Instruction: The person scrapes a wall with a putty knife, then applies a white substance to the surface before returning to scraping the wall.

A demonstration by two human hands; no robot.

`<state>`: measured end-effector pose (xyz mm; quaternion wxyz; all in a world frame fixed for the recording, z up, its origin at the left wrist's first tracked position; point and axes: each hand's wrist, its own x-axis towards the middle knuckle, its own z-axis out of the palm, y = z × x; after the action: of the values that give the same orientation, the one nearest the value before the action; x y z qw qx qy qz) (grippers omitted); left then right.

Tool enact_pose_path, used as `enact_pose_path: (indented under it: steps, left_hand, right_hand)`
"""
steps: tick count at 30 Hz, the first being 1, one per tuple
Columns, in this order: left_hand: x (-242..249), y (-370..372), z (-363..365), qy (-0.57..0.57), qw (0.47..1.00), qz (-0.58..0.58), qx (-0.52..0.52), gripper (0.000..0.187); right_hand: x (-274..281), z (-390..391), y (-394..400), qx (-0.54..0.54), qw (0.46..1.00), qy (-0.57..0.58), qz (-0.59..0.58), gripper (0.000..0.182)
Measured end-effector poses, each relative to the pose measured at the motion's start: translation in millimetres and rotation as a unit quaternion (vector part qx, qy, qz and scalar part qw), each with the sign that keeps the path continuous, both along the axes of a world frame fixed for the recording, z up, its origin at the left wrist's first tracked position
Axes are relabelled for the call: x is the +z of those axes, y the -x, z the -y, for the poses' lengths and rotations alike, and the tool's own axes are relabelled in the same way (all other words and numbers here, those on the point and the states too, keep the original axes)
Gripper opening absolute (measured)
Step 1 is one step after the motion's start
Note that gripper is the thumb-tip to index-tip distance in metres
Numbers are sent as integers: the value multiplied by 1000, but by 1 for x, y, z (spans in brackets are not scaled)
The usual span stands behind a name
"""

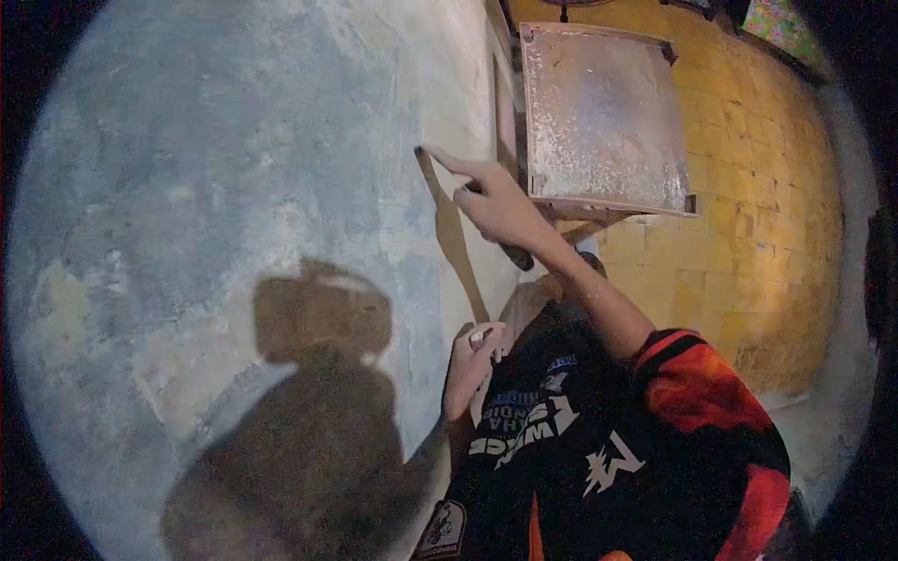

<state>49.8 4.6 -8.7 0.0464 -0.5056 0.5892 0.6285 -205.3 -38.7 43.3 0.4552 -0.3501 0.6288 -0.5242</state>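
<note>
My right hand (pixel 500 201) reaches up to the painted wall (pixel 234 140), index finger stretched out along the wall. Its other fingers are wrapped round a tool whose dark handle (pixel 517 257) sticks out below the palm. At the fingertip is a small dark end against the wall; the tool's kind cannot be made out. My left hand (pixel 475 360), with a ring on one finger, stays low and close to my shirt. Its fingers are curled, and what they hold, if anything, is hidden.
A worn, pale-topped table (pixel 608 122) with a wooden edge stands beyond my right arm. Yellow tiles (pixel 748 234) cover the floor. Patterned cloth (pixel 786 37) shows at top right. My shadow (pixel 318 411) falls on the blue-grey, patchy wall.
</note>
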Motion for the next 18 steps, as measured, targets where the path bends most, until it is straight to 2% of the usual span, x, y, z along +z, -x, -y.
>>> enact_pose_path:
  steps: [1, 4, 7, 11, 14, 18]
  left_hand:
    - [10, 5, 1, -20, 999, 45, 13, 33]
    - [-10, -7, -3, -32, 998, 38, 31, 32]
    - [-24, -16, -6, -15, 999, 30, 10, 33]
    - [-33, -22, -5, -27, 999, 28, 22, 32]
    - [-30, -18, -6, -17, 999, 36, 27, 32]
    - [-40, -19, -3, -6, 999, 27, 41, 31]
  right_hand:
    - [-7, 0, -8, -23, 998, 65, -11, 65]
    - [-15, 7, 8, -48, 995, 81, -28, 63]
    - [-9, 4, 12, -19, 998, 48, 19, 66]
    - [-24, 20, 20, -77, 995, 66, -12, 50]
    - [-30, 26, 29, -58, 994, 53, -82, 64]
    - [-23, 24, 27, -69, 994, 74, -41, 65]
